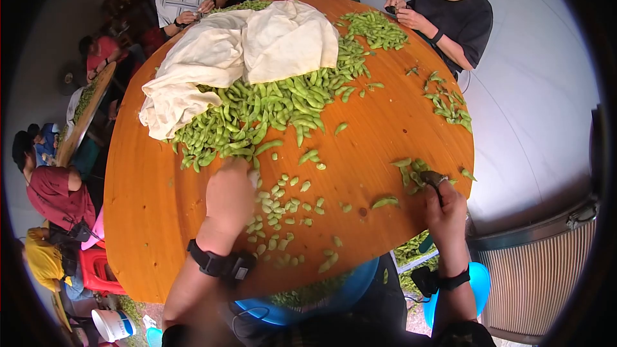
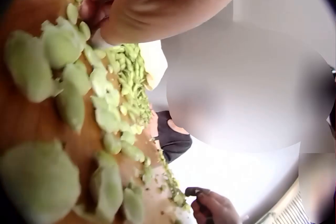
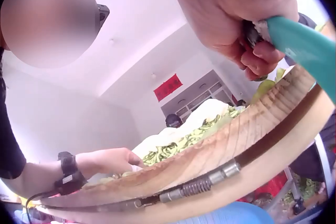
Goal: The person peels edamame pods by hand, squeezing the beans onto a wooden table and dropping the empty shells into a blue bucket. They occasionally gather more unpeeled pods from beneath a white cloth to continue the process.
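My left hand (image 1: 230, 196) reaches to the near edge of a heap of green soybean pods (image 1: 283, 106). In the left wrist view its fingers (image 2: 94, 8) are bent low over the tabletop, and a whitish bit shows beside them; I cannot tell whether they hold a pod. Shelled beans (image 1: 276, 205) lie scattered beside this hand. Near the table's right edge my right hand (image 1: 447, 209) grips a small dark tool (image 1: 434, 178), its end over a few pods (image 1: 411, 170). In the right wrist view the fingers curl in, and a teal strip (image 3: 302, 48) runs out beside them.
A cream cloth (image 1: 283, 38) covers part of the heap on the round wooden table (image 1: 160, 218). Two people sit across it, one (image 1: 450, 19) beside another pod pile (image 1: 379, 29). A blue basin (image 1: 360, 283) stands below the near edge. More people sit at a table on the left.
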Demonstrator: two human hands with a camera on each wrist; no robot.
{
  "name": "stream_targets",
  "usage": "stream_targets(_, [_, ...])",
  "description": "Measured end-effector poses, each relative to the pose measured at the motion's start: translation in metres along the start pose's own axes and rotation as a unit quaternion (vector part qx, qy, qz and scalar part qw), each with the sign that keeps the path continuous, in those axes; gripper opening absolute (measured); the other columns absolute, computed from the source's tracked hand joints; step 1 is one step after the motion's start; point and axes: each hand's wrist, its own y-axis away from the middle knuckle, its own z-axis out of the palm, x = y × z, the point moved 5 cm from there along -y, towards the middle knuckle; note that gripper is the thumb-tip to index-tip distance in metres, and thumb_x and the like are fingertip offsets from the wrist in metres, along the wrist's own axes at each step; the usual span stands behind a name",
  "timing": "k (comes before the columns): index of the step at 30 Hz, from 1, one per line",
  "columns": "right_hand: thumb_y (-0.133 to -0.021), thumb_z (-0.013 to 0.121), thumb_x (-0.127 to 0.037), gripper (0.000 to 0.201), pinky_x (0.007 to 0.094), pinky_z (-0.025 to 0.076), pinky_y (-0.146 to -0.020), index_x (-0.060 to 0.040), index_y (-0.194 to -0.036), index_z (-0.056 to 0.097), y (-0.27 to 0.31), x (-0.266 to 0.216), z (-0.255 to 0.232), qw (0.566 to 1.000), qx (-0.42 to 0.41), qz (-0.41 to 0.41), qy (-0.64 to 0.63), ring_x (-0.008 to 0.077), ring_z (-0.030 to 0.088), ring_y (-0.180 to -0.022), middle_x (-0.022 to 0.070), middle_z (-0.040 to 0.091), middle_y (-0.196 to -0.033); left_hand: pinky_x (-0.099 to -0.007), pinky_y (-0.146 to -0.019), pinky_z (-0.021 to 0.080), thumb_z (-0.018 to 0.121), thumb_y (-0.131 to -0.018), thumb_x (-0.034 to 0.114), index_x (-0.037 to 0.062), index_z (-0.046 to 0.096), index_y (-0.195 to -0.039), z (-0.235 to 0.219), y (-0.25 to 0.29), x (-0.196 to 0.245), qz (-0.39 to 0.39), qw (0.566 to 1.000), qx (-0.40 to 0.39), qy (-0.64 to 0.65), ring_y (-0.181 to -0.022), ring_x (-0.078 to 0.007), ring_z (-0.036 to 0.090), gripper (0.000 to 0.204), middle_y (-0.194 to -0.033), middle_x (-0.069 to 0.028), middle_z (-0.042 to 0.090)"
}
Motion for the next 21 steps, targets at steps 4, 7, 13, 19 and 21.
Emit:
stream_targets(4, [-0.086,0.056,-0.001,0.018,0.0349,0.049,-0.063,0.0015,-0.103,0.064,0.006,-0.014,0.007,0.999,-0.030,-0.020,-0.012,0.0357,0.065,-0.071,0.0225,0.062,-0.075,-0.0392,-0.067,0.051,0.069,-0.077,0.003,0.0002,0.063,-0.087,-0.002,-0.002,0.000,-0.003,0.993,-0.004,0.120,-0.071,-0.0338,0.063,0.012,-0.083,-0.0156,0.064])
stream_targets(7, [-0.087,0.056,-0.001,0.021,0.0344,0.050,-0.065,0.0007,-0.106,0.064,0.011,-0.028,0.022,0.994,-0.071,-0.029,-0.073,0.0337,0.066,-0.071,0.0218,0.062,-0.076,-0.0356,-0.063,0.051,0.069,-0.079,0.003,-0.0001,0.062,-0.088,-0.007,0.004,0.009,-0.016,0.991,-0.014,0.133,-0.066,-0.0283,0.064,0.012,-0.078,-0.0126,0.065])
stream_targets(13, [-0.092,0.055,-0.004,0.021,0.0293,0.046,-0.056,0.0008,-0.110,0.063,0.011,-0.040,0.038,0.977,-0.117,0.054,-0.171,0.0178,0.060,-0.057,0.0105,0.059,-0.064,-0.0339,-0.064,0.051,0.068,-0.084,0.006,-0.0014,0.061,-0.093,-0.008,0.002,0.090,0.129,0.908,-0.128,0.378,-0.071,-0.0224,0.064,0.014,-0.083,-0.0098,0.064])
stream_targets(19, [-0.092,0.054,-0.004,0.022,0.0284,0.045,-0.053,0.0002,-0.112,0.063,0.011,-0.015,0.022,0.987,-0.085,0.027,-0.135,0.0114,0.056,-0.055,0.0052,0.056,-0.062,-0.0446,-0.074,0.050,0.065,-0.082,0.006,0.0000,0.063,-0.096,0.022,-0.039,0.077,0.125,0.977,-0.060,0.161,-0.084,-0.0389,0.061,0.015,-0.093,-0.0171,0.062])
stream_targets(21, [-0.093,0.053,-0.004,0.023,0.0275,0.044,-0.052,-0.0002,-0.113,0.063,0.013,-0.017,0.018,0.985,-0.091,0.031,-0.142,0.0099,0.055,-0.055,0.0040,0.057,-0.063,-0.0447,-0.075,0.050,0.065,-0.082,0.006,0.0000,0.062,-0.095,0.021,-0.039,0.075,0.114,0.980,-0.058,0.155,-0.085,-0.0393,0.060,0.015,-0.092,-0.0171,0.062])
